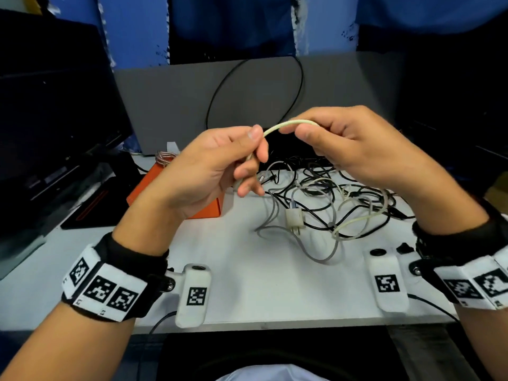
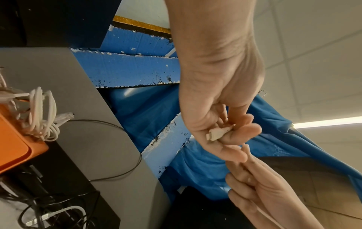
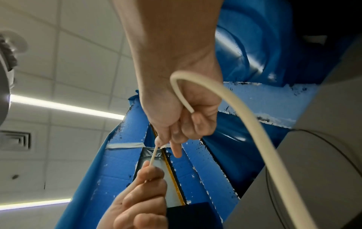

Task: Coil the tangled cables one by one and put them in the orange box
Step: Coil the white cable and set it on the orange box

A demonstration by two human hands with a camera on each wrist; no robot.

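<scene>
2 hands raised over tangle (image 1: 330,199) — left hand (image 1: 209,166), right hand (image 1: 357,144), both pinching cream cable (image 1: 291,124); orange box (image 1: 176,193) left

office-like workroom: white desk (image 1: 247,284), dark monitor (image 1: 55,105), tiled ceiling (image 3: 68,62).

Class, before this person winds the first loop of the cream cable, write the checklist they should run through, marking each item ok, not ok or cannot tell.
1. Left hand holds the cream cable near its connector: ok.
2. Right hand grips the same cable: ok.
3. Span between the hands free of knots: ok.
4. Trailing length free of the tangled pile: cannot tell.
5. Orange box within reach, beside the left hand: ok.
6. Room in the box beside the coiled cables already there: cannot tell.
</scene>
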